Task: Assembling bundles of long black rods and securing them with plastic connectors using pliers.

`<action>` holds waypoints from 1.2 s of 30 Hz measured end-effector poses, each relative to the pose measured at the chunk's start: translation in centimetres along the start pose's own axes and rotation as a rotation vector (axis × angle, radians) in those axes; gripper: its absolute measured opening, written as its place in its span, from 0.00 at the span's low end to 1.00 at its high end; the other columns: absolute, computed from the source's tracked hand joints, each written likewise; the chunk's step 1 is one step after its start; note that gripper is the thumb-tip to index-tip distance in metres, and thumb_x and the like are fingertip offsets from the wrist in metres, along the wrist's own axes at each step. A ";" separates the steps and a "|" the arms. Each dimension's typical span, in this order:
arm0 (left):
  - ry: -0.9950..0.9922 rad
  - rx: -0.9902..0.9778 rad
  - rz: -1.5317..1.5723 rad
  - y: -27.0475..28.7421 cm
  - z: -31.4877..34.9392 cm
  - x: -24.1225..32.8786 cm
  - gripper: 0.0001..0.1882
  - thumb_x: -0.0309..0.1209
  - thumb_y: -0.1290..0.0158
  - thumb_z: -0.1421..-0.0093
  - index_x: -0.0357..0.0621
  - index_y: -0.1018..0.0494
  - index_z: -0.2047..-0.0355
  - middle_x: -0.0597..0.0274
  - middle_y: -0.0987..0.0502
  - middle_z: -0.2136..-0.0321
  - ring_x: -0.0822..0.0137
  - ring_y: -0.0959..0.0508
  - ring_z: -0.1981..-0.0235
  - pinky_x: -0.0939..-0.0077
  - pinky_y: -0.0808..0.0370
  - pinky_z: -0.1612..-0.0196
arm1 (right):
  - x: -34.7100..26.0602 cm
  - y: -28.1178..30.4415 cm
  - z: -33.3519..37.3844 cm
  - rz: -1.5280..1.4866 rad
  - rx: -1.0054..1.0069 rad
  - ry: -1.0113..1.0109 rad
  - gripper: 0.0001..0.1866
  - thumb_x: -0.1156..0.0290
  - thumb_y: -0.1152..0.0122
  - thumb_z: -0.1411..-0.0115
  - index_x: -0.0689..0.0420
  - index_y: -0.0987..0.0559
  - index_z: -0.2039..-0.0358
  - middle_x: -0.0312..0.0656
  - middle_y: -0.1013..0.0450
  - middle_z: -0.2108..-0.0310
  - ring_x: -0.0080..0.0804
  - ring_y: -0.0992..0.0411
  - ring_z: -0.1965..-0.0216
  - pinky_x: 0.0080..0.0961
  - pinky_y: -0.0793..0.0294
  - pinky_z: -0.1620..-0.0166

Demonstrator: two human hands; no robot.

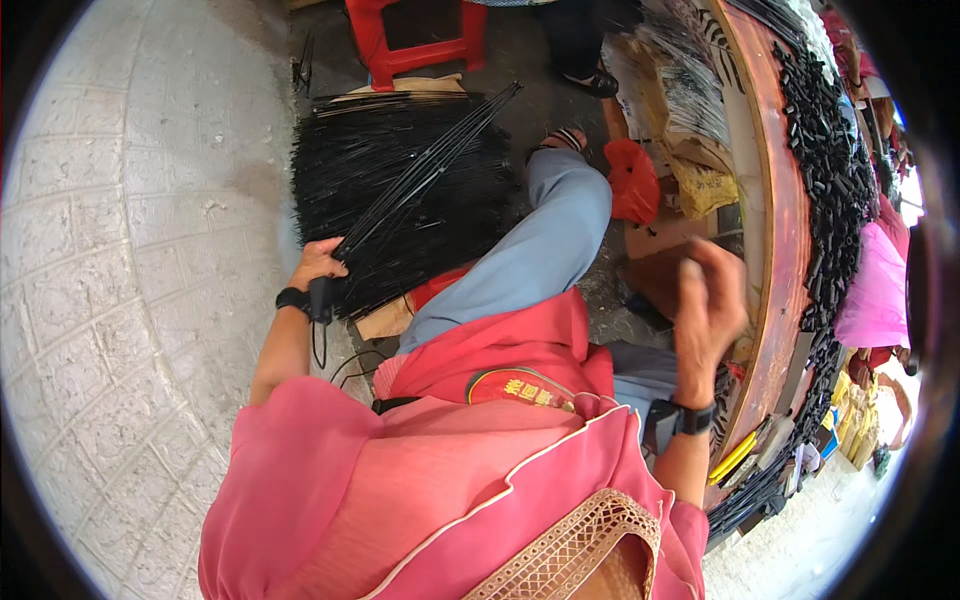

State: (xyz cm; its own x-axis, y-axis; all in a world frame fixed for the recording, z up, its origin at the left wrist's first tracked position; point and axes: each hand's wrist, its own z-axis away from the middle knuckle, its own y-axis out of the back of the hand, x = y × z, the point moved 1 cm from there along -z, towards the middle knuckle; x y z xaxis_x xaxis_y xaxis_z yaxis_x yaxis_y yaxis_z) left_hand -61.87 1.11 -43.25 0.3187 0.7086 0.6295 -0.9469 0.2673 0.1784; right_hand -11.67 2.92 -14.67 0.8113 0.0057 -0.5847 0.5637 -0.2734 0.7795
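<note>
My left hand (322,262) is closed around one end of a bundle of long, thin black rods (432,162). The bundle slants away up and to the right, its far end fanned slightly. Beneath it, a wide heap of similar black rods (350,160) lies on the floor beside my leg. My right hand (712,300) is raised near the bench edge, somewhat blurred, its fingers bent and apart with nothing visible in them. Dark bands with small boxes are strapped to both wrists.
Along the right runs a wooden bench (785,230) strewn with many small black pieces (820,140). Yellow-handled tools (733,458) lie near its close end. A red stool (425,55) and another person's foot (592,80) are at the far side. A red bag (632,182) hangs beside cardboard. A pale wall (160,250) borders the left.
</note>
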 end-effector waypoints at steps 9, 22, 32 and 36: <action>0.021 -0.175 0.187 3.1 6.9 0.7 0.36 0.09 0.47 0.64 0.38 0.24 0.49 0.68 0.21 0.61 0.75 0.24 0.63 0.82 0.28 0.54 | -3.9 -18.6 -1.9 -0.619 -0.920 -0.643 0.54 0.59 0.27 0.52 0.60 0.50 0.32 0.60 0.34 0.49 0.33 0.26 0.67 0.25 0.23 0.70; -0.135 -0.207 0.039 0.5 7.4 -1.3 0.32 0.10 0.42 0.59 0.42 0.24 0.50 0.68 0.21 0.61 0.77 0.25 0.61 0.80 0.27 0.55 | -4.2 -24.6 0.0 -1.228 -0.953 -0.932 0.26 0.55 0.32 0.45 0.58 0.27 0.51 0.45 0.30 0.57 0.37 0.28 0.61 0.49 0.24 0.57; -0.514 0.010 -0.750 -1.9 -2.3 7.1 0.44 0.26 0.36 0.59 0.58 0.36 0.38 0.49 0.37 0.42 0.49 0.38 0.40 0.61 0.36 0.41 | -4.0 -24.6 0.8 -1.167 -0.857 -0.947 0.14 0.59 0.38 0.40 0.58 0.22 0.65 0.40 0.25 0.65 0.33 0.28 0.64 0.41 0.21 0.62; -0.225 -0.226 -0.944 -5.8 -5.1 9.5 0.22 0.37 0.39 0.47 0.56 0.24 0.50 0.61 0.25 0.50 0.54 0.30 0.45 0.61 0.32 0.42 | -3.8 -23.2 0.3 -0.933 -0.868 -0.672 0.12 0.58 0.45 0.35 0.52 0.23 0.60 0.40 0.24 0.57 0.29 0.28 0.57 0.37 0.24 0.57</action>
State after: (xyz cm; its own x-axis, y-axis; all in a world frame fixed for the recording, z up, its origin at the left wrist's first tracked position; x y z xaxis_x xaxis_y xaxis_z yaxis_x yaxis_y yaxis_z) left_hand -53.17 9.62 -42.15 0.8997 0.0081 0.4365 -0.2722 0.7921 0.5463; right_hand -27.81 8.96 -30.59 0.0126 -0.6605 -0.7507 0.9513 0.2392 -0.1946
